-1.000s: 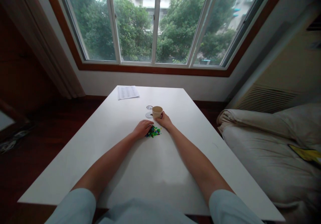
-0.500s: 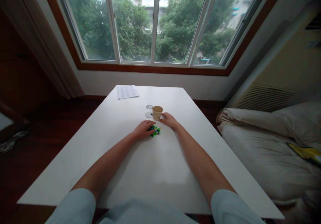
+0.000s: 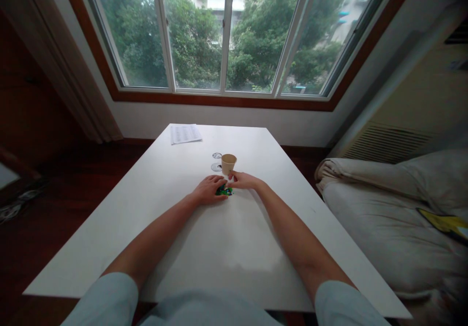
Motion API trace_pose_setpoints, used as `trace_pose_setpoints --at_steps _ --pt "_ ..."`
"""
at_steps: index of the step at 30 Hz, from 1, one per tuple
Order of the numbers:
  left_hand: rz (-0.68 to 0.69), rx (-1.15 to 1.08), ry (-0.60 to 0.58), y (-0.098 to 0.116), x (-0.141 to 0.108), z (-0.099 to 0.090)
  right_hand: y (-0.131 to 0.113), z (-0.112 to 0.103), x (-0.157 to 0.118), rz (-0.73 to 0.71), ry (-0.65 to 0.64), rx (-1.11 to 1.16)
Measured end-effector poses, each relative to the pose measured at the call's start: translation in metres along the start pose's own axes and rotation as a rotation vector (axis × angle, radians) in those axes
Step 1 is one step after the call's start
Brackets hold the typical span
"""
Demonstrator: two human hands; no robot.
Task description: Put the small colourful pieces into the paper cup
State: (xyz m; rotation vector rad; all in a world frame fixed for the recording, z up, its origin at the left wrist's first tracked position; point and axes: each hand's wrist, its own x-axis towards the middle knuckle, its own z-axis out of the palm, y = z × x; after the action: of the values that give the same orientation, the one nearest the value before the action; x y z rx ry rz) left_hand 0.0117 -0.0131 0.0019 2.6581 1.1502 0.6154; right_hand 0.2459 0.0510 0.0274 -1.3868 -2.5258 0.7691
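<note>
A pile of small green, blue and dark pieces [image 3: 225,190] lies on the white table. My left hand [image 3: 209,190] rests on its left side, palm down, with the fingers stretched out and the thumb along the near edge. From the right, my right hand [image 3: 245,180] reaches to the pile's far side, fingers apart, just in front of a tan paper cup [image 3: 228,162]. The cup stands upright; whether a fingertip touches it I cannot tell. Left of the cup lie two round clear discs, an upper disc [image 3: 217,156] and a lower disc [image 3: 216,167].
Printed paper sheets [image 3: 185,134] lie at the far left corner of the white table [image 3: 226,248]. Beyond the table is a window [image 3: 223,94] with a brown frame. A couch with a pale cover [image 3: 373,209] stands to the right.
My right hand has moved left and toward me, from the cup's right side to the pile. My left hand has closed in slightly around the pieces, which look more gathered.
</note>
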Motion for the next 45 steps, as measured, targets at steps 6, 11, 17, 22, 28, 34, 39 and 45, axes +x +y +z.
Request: trace_pose_setpoints --at_steps 6,11,17,22,28,34,39,45 --pt "-0.065 0.032 0.029 -0.004 0.001 0.001 -0.018 0.026 -0.003 -0.042 0.196 -0.198" --pt "-0.072 0.053 0.041 -0.010 0.001 -0.002 -0.026 0.044 -0.009 -0.072 0.355 -0.243" --pt "-0.120 -0.063 0.098 -0.022 0.001 -0.002 -0.039 0.056 0.000 -0.032 0.400 -0.263" --pt "-0.365 -0.276 0.258 -0.047 0.002 0.004 -0.039 0.057 0.008 -0.046 0.422 -0.150" --pt "-0.379 -0.266 0.257 -0.058 0.001 0.009 -0.020 0.047 -0.001 -0.193 0.405 0.040" --pt "-0.297 -0.214 0.207 -0.060 -0.001 0.007 -0.003 0.038 -0.003 -0.190 0.373 0.042" --pt "-0.192 -0.252 0.131 -0.061 -0.004 -0.004 -0.007 0.042 -0.001 -0.168 0.364 -0.050" --pt "-0.051 -0.162 0.049 -0.043 -0.009 -0.017 -0.018 0.050 -0.001 -0.058 0.412 -0.147"
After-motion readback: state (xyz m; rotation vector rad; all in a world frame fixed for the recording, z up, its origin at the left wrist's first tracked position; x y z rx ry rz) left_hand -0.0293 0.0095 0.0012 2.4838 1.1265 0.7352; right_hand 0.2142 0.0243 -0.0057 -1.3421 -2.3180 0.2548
